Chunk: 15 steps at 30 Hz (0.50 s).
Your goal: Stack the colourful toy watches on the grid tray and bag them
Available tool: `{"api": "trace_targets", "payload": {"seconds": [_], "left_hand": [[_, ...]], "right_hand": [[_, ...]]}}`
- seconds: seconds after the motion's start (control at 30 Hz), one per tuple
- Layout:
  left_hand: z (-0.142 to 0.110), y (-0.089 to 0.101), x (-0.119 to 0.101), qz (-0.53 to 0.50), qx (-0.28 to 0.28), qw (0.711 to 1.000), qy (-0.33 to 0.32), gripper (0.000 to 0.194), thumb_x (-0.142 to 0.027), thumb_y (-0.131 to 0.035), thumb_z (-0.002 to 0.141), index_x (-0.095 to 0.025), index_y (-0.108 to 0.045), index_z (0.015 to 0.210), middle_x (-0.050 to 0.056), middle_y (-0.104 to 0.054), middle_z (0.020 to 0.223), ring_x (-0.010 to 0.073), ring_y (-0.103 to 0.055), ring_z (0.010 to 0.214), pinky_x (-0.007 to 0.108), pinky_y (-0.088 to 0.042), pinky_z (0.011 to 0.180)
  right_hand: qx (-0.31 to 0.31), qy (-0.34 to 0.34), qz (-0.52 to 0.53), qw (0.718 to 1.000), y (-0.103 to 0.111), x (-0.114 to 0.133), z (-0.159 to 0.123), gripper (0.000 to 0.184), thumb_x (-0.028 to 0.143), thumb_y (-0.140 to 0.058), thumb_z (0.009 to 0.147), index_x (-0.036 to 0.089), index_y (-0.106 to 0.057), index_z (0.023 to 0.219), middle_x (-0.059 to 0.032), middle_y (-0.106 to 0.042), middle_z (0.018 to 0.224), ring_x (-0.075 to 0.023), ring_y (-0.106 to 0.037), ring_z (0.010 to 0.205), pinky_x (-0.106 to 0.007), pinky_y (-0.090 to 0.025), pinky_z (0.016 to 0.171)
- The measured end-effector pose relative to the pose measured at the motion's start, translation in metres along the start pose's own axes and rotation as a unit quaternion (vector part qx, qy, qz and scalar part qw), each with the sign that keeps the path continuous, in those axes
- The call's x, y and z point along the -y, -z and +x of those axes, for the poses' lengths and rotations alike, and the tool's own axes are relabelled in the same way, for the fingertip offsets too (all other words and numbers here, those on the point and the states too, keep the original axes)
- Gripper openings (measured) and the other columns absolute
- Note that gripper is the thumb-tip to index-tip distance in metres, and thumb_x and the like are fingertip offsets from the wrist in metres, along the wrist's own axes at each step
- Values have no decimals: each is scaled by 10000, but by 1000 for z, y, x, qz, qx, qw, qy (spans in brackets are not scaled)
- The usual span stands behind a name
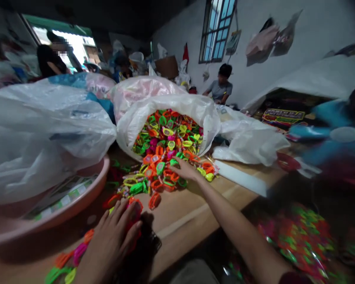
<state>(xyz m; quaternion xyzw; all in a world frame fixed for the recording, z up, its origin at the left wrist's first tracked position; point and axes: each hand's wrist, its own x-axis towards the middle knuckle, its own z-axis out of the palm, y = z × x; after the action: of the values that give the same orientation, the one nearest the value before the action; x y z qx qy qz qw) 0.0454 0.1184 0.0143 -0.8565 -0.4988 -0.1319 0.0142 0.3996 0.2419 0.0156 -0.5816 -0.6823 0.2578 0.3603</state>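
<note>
A heap of small plastic toy watches in orange, green, yellow and pink spills from a white plastic sack onto the wooden table. My right hand reaches to the heap's near right side, thumb and fingers apart, its fingertips at a green watch. Closer to me, my left hand curves over orange and pink toy watches, with the thumb on their right side. The hand partly hides them. More watches lie in a row along the table beside my left wrist.
A pink basin holding printed cards and a plastic bag stands at left. A white strip lies on the table. At right are a blue fan and, lower, a bag of colourful pieces. Several people work farther back.
</note>
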Motion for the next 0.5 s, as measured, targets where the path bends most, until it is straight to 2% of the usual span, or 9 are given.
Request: {"api": "trace_targets", "payload": {"seconds": [0.07, 0.17, 0.23, 0.33, 0.43, 0.5], "left_hand": [[1, 7, -9, -2, 11, 1000, 7, 624, -546, -398, 1050, -207, -585, 1540, 178, -510, 1657, 368, -468, 1561, 653, -418, 1250], [-2, 15, -16, 1, 25, 1000, 15, 648, -564, -369, 1059, -194, -558, 1556, 186, -497, 1669, 366, -442, 1578, 635, -388, 1271], [-5, 18, -18, 5, 28, 999, 15, 659, -567, -354, 1064, -180, -551, 1560, 185, -485, 1679, 362, -422, 1591, 619, -373, 1284], [-7, 18, -18, 6, 34, 999, 14, 651, -559, -348, 1072, -184, -539, 1568, 177, -476, 1687, 356, -421, 1591, 622, -362, 1290], [-6, 18, -18, 8, 30, 999, 14, 633, -543, -371, 1074, -188, -539, 1571, 179, -475, 1686, 358, -431, 1585, 629, -378, 1281], [-7, 18, -17, 14, 22, 1000, 16, 620, -527, -407, 1068, -184, -555, 1563, 187, -487, 1674, 362, -455, 1570, 621, -410, 1267]], "right_hand": [[40, 22, -8, 999, 10, 6, -5, 666, 489, -752, 965, 254, -548, 1554, -142, -625, 1527, -290, -622, 1364, -502, -478, 1183], [62, 61, -86, 992, 26, 8, -18, 544, 399, -750, 984, 216, -629, 1482, -164, -587, 1556, -297, -592, 1400, -499, -436, 1222], [52, 63, -149, 985, 34, 9, -31, 505, 360, -749, 988, 196, -654, 1456, -186, -524, 1606, -323, -555, 1439, -513, -417, 1231], [32, 26, -225, 974, 40, 14, -48, 543, 343, -768, 975, 202, -634, 1482, -202, -451, 1657, -382, -511, 1462, -584, -420, 1198], [2, 16, -268, 963, 37, 27, -56, 576, 321, -828, 918, 228, -661, 1460, -199, -501, 1609, -442, -487, 1427, -645, -414, 1151], [-31, 51, -254, 965, 26, 43, -60, 453, 261, -765, 950, 239, -708, 1399, -183, -600, 1486, -407, -526, 1347, -595, -437, 1127]]}}
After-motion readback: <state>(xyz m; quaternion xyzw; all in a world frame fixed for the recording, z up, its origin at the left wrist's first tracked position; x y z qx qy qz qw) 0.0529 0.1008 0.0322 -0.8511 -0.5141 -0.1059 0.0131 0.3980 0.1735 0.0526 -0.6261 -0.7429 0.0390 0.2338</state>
